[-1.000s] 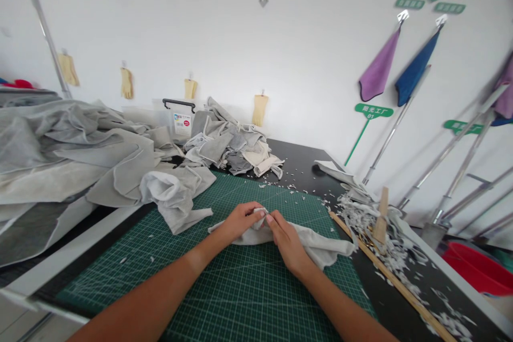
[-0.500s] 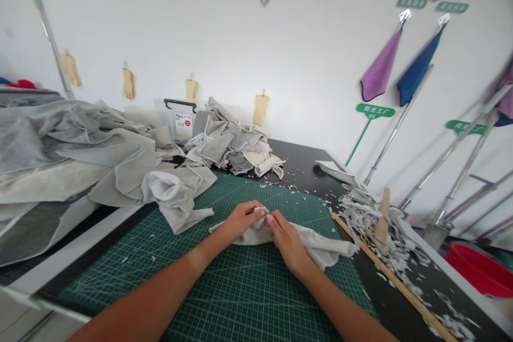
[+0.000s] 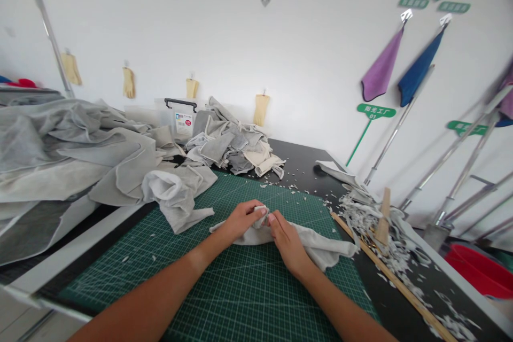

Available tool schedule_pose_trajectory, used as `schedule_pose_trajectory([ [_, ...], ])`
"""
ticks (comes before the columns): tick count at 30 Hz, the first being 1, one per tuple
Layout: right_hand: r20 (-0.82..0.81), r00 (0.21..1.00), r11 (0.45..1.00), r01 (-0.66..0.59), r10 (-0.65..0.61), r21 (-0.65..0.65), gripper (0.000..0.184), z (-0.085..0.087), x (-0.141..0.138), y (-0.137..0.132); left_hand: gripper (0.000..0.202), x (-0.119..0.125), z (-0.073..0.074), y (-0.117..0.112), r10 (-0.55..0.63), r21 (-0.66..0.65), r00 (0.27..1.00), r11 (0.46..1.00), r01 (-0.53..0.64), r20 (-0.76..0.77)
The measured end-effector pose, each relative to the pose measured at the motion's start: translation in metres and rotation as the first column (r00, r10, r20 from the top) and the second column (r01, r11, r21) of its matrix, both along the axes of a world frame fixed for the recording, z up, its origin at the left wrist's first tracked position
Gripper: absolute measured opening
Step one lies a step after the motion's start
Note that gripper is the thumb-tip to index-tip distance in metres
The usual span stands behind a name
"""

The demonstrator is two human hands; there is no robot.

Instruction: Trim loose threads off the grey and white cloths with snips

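A long piece of light grey cloth [image 3: 326, 246] lies across the green cutting mat [image 3: 236, 288], its middle gathered up between my hands. My left hand [image 3: 244, 219] pinches a raised fold of it between thumb and fingers. Close beside, my right hand [image 3: 284, 230] is closed on the same cloth with its fingertips near the left thumb. The cloth's right end spreads out flat toward the mat's right edge; a short tip pokes out behind my left wrist. Whatever lies inside the pinched fold is hidden by my fingers.
Grey fabric is heaped at left [image 3: 120, 155], with a crumpled piece [image 3: 172, 197] on the mat. Behind are a scrap pile [image 3: 236, 144] and a clear box [image 3: 182, 120]. Right lie a wooden strip [image 3: 401, 283], thin offcuts [image 3: 404, 251] and a red basin [image 3: 479, 270].
Almost nothing differs. My right fingertips have shifted very slightly away from the left ones, and a bit more of the pinched fold shows between them.
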State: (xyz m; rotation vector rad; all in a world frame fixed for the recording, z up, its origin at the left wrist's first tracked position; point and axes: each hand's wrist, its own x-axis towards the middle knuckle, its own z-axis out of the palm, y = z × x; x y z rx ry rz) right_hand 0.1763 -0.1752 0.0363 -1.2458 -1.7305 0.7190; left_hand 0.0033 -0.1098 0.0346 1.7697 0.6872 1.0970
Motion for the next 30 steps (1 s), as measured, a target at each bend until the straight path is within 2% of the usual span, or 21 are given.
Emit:
schedule_pose_trajectory([
  [15, -0.022, 0.999, 1.000, -0.028, 0.028, 0.002, 0.036, 0.0034, 0.0006, -0.0018, 0.030, 0.0030, -0.0047, 0.0007, 0.013, 0.000, 1.000, 1.000, -0.013, 0.022],
  [30, -0.060, 0.998, 1.000, 0.024, -0.023, 0.005, 0.046, -0.0014, 0.0010, 0.0017, 0.031, 0.0071, -0.0080, 0.0003, -0.021, -0.020, 0.999, 1.000, 0.021, 0.037],
])
